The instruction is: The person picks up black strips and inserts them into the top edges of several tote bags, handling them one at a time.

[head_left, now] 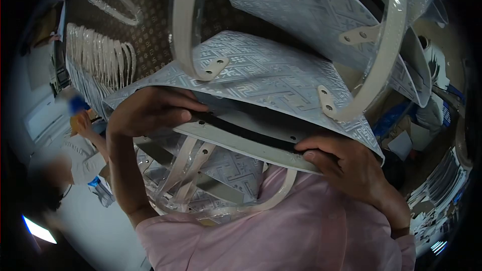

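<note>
A handbag (pixel 266 70) in pale blue-grey patterned material lies in front of me with its mouth towards my body. Its cream handles (pixel 391 45) are wrapped in clear plastic and riveted on. Along the mouth's inner edge runs a narrow black strip (pixel 246 134). My left hand (pixel 150 113) pinches the strip's left end between thumb and fingers. At the other end, my right hand (pixel 346 165) is closed on the strip, thumb and forefinger together. The lower panel's rivets show beside the strip; the bag's deeper interior is dark.
Another patterned bag (pixel 301 5) stands behind at upper right. More bags (pixel 231 170) lie close to my lap. Bundled cream straps (pixel 100 55) hang at the left beside brown patterned material (pixel 150 30). A co-worker's arm (pixel 93 133) shows at far left. Stacked pieces (pixel 437 190) stand at right.
</note>
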`<state>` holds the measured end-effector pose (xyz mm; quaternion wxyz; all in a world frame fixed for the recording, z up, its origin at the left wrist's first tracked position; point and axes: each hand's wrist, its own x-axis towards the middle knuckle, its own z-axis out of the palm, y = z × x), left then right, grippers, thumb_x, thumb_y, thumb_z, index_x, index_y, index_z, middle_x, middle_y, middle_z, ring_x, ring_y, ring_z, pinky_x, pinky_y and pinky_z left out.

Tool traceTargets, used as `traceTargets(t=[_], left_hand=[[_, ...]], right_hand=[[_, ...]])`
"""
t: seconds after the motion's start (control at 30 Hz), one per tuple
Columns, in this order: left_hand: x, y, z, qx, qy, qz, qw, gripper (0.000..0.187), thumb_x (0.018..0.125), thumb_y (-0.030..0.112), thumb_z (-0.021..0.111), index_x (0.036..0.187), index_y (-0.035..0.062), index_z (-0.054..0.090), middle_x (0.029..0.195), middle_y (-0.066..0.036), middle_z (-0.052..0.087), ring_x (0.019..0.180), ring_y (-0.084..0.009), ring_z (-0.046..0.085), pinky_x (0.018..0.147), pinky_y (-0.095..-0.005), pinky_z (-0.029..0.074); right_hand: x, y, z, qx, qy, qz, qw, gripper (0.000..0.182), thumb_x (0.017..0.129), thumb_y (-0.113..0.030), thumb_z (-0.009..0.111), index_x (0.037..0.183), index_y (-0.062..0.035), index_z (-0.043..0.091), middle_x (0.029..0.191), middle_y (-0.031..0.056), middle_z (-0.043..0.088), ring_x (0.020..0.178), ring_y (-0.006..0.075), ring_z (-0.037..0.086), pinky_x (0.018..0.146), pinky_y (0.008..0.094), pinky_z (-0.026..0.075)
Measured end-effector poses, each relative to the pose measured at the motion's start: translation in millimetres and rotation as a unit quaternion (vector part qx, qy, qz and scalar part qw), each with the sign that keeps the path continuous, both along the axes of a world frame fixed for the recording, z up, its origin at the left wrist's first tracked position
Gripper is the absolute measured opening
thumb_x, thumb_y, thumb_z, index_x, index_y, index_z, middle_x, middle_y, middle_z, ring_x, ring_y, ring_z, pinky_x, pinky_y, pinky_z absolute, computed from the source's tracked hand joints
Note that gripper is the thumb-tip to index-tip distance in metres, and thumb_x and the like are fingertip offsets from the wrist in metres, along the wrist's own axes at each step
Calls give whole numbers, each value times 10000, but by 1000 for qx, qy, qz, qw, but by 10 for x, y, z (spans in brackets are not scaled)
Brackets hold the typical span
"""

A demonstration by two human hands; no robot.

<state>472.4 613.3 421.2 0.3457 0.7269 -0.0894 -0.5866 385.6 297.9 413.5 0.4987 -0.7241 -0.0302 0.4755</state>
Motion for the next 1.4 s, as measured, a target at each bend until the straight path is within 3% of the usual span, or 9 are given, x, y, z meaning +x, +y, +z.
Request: traceTargets(t=[0.73, 0.83, 0.9, 0.97, 1.0, 1.03, 1.17, 1.23, 1.4], left_hand=[[-119, 144, 48, -78, -73, -138, 985, 360, 831, 119, 538, 1189, 82, 526, 1203, -101, 518, 1062, -238, 527, 883, -322, 404], [-63, 227, 157, -118, -164, -112, 973, 400, 835, 93, 509, 1233, 73, 468, 1227, -115, 498, 1110, -258, 489, 904, -352, 400], [-126, 159, 297, -67, -115, -123, 983, 588, 780, 61, 558, 1324, 156, 356, 1325, -61, 410, 1187, -230, 420, 957, -390, 371], [-272, -12, 222, -15, -201, -188, 961, 585, 785, 68, 552, 1325, 171, 353, 1309, -62, 427, 1166, -238, 442, 945, -385, 381], [-312, -152, 182, 41, -274, -249, 928, 582, 789, 74, 545, 1325, 186, 350, 1294, -63, 444, 1145, -246, 463, 934, -381, 390], [-307, -332, 201, 58, -203, -226, 951, 505, 782, 91, 536, 1268, 186, 435, 1219, -73, 511, 1086, -257, 511, 910, -360, 406], [-507, -223, -91, -64, -416, -224, 879, 425, 748, 73, 511, 1171, 120, 512, 1086, -98, 583, 930, -265, 587, 796, -348, 471], [-531, -270, -20, 39, -397, -236, 886, 366, 748, 73, 514, 1113, 80, 542, 1061, -106, 590, 923, -259, 588, 787, -339, 475], [-343, -387, 161, -18, -579, -215, 787, 308, 739, 123, 547, 1043, 74, 570, 994, -102, 607, 885, -244, 593, 756, -331, 478]], right_hand=[[-22, 0, 90, 22, -32, 67, 997, 289, 812, -203, 556, 1034, -22, 588, 996, 138, 596, 871, 281, 595, 766, 316, 462], [119, -101, 70, 68, -153, 114, 979, 310, 855, -200, 505, 1092, 0, 513, 1130, 154, 520, 951, 312, 551, 815, 364, 443], [103, -86, 46, 76, -194, 144, 967, 328, 837, -172, 505, 1099, 25, 499, 1145, 165, 506, 975, 318, 541, 828, 362, 442], [45, 21, 13, 83, -237, 172, 952, 346, 820, -144, 506, 1107, 50, 485, 1160, 177, 492, 998, 325, 531, 841, 360, 441], [18, 122, 2, 56, -291, 178, 938, 342, 781, -113, 513, 1071, 68, 492, 1099, 193, 521, 935, 312, 563, 780, 344, 469], [-10, 201, -10, 28, -347, 179, 920, 339, 742, -83, 519, 1036, 85, 500, 1038, 210, 550, 871, 299, 594, 720, 329, 498], [-204, 306, -40, -76, -395, 262, 877, 298, 702, -59, 511, 970, 70, 489, 810, 180, 584, 646, 271, 616, 524, 323, 505], [-251, 260, -71, -127, -484, 215, 839, 274, 682, -69, 518, 923, 61, 495, 672, 121, 558, 501, 186, 576, 387, 286, 450], [-273, 196, 216, -223, -596, 175, 751, 184, 675, -119, 532, 795, 21, 539, 594, 72, 556, 501, 151, 581, 391, 253, 445]])
